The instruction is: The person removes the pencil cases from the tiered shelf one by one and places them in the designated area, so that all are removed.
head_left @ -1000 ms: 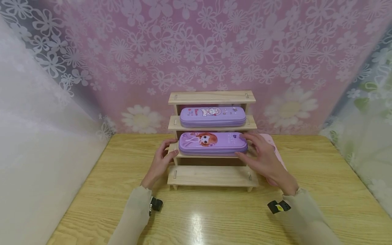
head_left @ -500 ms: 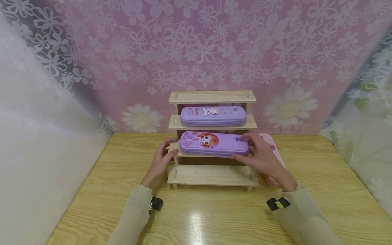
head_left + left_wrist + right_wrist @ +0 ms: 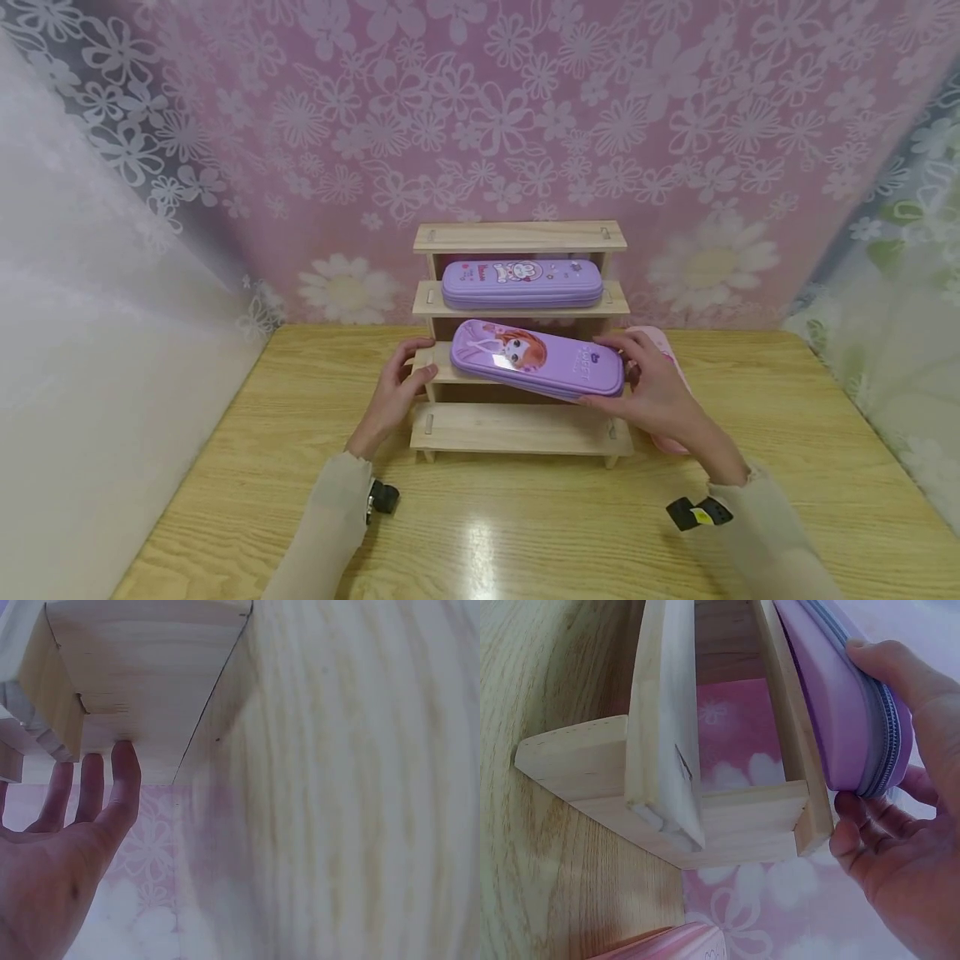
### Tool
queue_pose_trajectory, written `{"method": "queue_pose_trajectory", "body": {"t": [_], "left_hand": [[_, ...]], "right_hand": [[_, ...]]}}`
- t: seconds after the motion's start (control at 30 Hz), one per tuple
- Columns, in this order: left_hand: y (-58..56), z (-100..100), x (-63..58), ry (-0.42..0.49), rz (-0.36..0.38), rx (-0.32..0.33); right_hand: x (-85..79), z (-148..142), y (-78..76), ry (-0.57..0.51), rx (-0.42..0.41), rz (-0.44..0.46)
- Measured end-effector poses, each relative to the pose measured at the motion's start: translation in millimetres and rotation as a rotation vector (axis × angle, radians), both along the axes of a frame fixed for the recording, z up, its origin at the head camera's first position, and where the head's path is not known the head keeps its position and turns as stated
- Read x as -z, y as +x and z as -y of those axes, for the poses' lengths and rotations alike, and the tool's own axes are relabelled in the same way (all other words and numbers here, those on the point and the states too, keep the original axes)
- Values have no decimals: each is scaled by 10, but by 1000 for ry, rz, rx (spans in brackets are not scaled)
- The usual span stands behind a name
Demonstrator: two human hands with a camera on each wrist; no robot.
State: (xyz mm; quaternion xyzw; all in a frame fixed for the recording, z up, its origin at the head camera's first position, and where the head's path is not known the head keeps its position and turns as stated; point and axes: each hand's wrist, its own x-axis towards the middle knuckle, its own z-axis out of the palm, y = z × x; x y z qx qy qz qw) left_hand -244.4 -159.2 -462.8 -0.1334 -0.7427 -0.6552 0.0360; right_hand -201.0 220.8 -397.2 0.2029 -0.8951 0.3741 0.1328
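Observation:
My right hand (image 3: 656, 392) holds the right end of a purple zipped pencil case (image 3: 566, 360) printed with a red-haired cartoon girl. Its left end lies over a middle tier of the wooden stepped shelf (image 3: 510, 429), while its right end slants toward the front. In the right wrist view, the thumb presses near the zipper of the case (image 3: 836, 705) and the fingers reach beneath it. My left hand (image 3: 390, 396) grips the left end of that tier, thumb at the front; the left wrist view has its fingers (image 3: 126, 776) against the wood.
One tier up sits a second purple pencil case (image 3: 521, 285) with a rabbit print. A pink case (image 3: 660, 340) lies on the wood-grain table (image 3: 285, 500) right of the shelf, partly hidden by my right hand. A pink floral curtain (image 3: 480, 117) hangs behind.
The girl-print pencil case has shifted right and turned, its right end coming forward off the tier with my right hand. My left hand has stayed at the shelf.

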Motion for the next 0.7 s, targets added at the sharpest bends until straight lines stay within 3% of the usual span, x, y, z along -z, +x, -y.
{"method": "queue_pose_trajectory", "body": {"t": [0.23, 0.7], "left_hand": [[-5, -5, 16, 14, 1, 1], [1, -8, 25, 24, -2, -2]], "right_hand": [[17, -112, 70, -80, -5, 55], [97, -465, 231, -119, 2, 78]]}}
